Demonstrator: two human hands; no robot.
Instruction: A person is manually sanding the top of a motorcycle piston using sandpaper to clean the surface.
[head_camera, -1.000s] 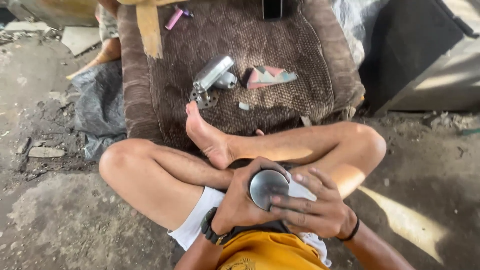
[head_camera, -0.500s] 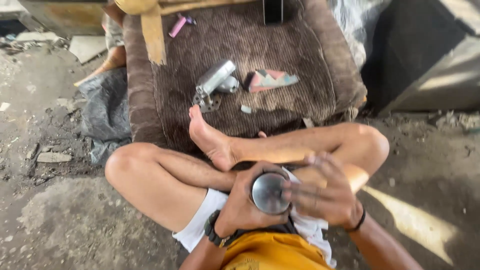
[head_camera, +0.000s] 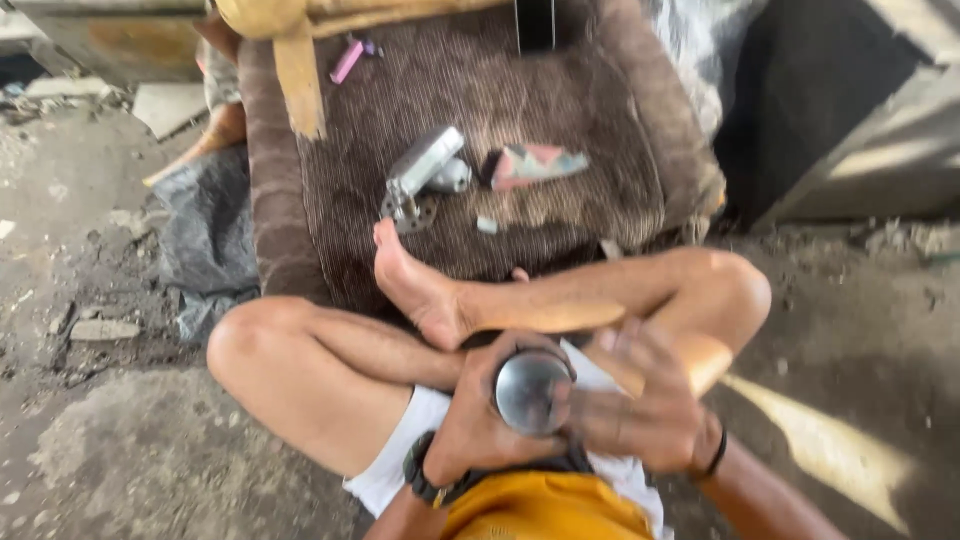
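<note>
I sit cross-legged on rough ground. My left hand (head_camera: 478, 420), with a black watch on the wrist, is wrapped around a round shiny metal cylinder (head_camera: 528, 392) held over my lap, its polished end facing up. My right hand (head_camera: 640, 410), blurred by motion, rests its fingers against the cylinder's right side; a dark band circles that wrist. Whether the right hand truly grips the cylinder is unclear.
A worn brown cushion (head_camera: 600, 130) lies ahead, bearing a metal part with a flanged base (head_camera: 420, 175), a folded coloured cloth (head_camera: 535, 165) and a pink lighter (head_camera: 347, 60). A dark plastic sheet (head_camera: 205, 235) lies left of it. Concrete slabs stand at the right.
The view has shifted slightly. My right hand has slid to the right side of the cylinder and blurs with motion; the left hand keeps its hold.
</note>
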